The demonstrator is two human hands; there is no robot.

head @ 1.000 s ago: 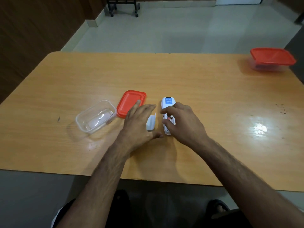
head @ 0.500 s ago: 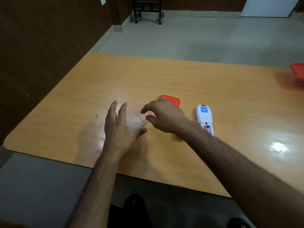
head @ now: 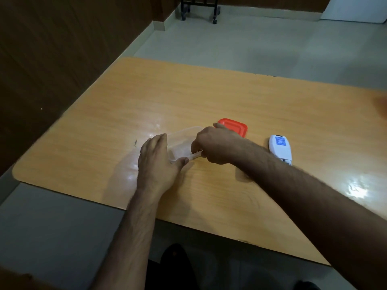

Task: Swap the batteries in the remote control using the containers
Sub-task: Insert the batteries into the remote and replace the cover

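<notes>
A clear plastic container (head: pixel 184 137) stands open on the wooden table (head: pixel 209 97). My left hand (head: pixel 157 162) holds its left side, with the thumb against the near rim. My right hand (head: pixel 213 145) hovers over the container's right end with its fingers curled; whatever is in them is hidden. The container's red lid (head: pixel 235 127) lies flat just behind my right hand. To the right lies the white remote control (head: pixel 280 148), back up, showing a blue label. My right forearm covers part of its near end.
A reddish blur at the table's far right edge (head: pixel 383 109) is the second container, mostly out of view. The table's left corner and front edge are close to my left arm. A dark wheeled stand (head: pixel 199 9) is on the floor beyond.
My right hand left the remote and crossed left to the clear container. My left hand moved from beside the remote onto the container's side. The view swung left.
</notes>
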